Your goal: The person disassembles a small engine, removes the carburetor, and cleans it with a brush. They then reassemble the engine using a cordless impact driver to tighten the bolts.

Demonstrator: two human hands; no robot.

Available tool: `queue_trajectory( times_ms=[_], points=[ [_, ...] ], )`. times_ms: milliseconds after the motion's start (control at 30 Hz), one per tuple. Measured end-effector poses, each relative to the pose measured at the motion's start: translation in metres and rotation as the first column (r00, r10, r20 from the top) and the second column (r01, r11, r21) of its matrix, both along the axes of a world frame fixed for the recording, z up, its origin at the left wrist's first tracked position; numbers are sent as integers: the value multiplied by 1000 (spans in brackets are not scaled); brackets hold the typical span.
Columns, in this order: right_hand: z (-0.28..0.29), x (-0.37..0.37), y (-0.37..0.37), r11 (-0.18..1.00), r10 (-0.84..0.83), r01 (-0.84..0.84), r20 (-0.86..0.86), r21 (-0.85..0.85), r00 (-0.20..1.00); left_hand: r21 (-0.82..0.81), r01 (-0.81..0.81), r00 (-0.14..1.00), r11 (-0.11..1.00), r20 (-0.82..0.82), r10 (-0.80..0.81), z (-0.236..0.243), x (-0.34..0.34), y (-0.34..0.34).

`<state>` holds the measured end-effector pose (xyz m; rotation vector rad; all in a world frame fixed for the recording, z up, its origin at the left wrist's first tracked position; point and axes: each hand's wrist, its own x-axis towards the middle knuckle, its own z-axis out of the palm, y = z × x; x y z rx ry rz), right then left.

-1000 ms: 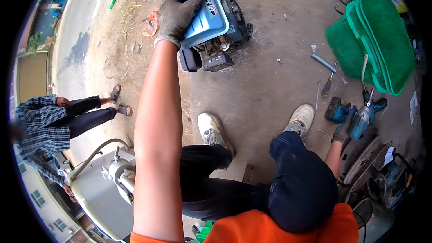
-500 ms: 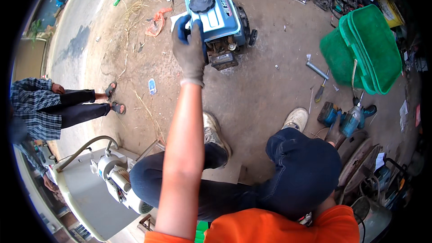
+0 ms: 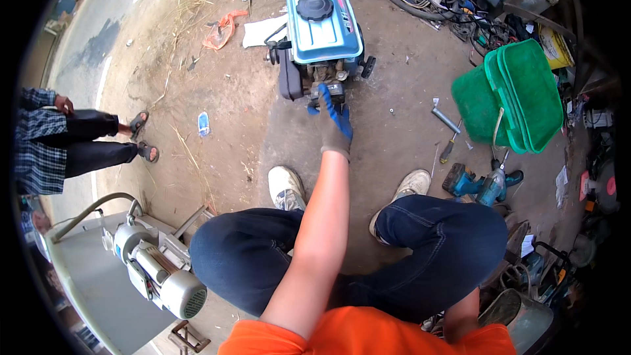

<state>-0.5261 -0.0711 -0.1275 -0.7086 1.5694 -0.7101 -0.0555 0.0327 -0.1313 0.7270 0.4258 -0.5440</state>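
A small portable generator (image 3: 325, 39) with a light-blue tank and a black fuel cap (image 3: 314, 7) stands on the ground ahead of me. My left hand (image 3: 336, 129), in a grey and blue work glove, reaches to its near end. The fingers are closed around a black box-shaped part (image 3: 336, 93) low on that end, partly hiding it. Of my right arm (image 3: 464, 312) only a stretch near the orange sleeve shows; the hand is hidden behind my right knee. Past that knee, a blue cordless power tool (image 3: 490, 188) lies on the ground.
A green bucket (image 3: 473, 95) lies at the right, near a screwdriver (image 3: 447, 150) and a metal tube (image 3: 446, 120). Cables and scrap (image 3: 453, 10) pile up behind. A motor (image 3: 154, 260) on a grey machine stands at my left. Another person's legs (image 3: 98, 151) are farther left.
My left hand has come down from beside the tank to the generator's near end. My right hand has left the power tool and gone out of sight. The view has shifted.
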Motion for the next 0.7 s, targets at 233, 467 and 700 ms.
queue_trajectory(
  times_ms=[233,467,700],
  points=[
    [204,82,-52,700,575,-500,-12,-510,818,-84,-185,980,979,63,190,-30,7,-7],
    [356,232,4,96,640,-768,-552,-633,535,-72,-172,977,982,114,179,-26,1,0],
    [312,288,43,-50,748,-947,-640,-318,176,-20,-127,986,992,106,128,-39,-13,-3]
  ],
)
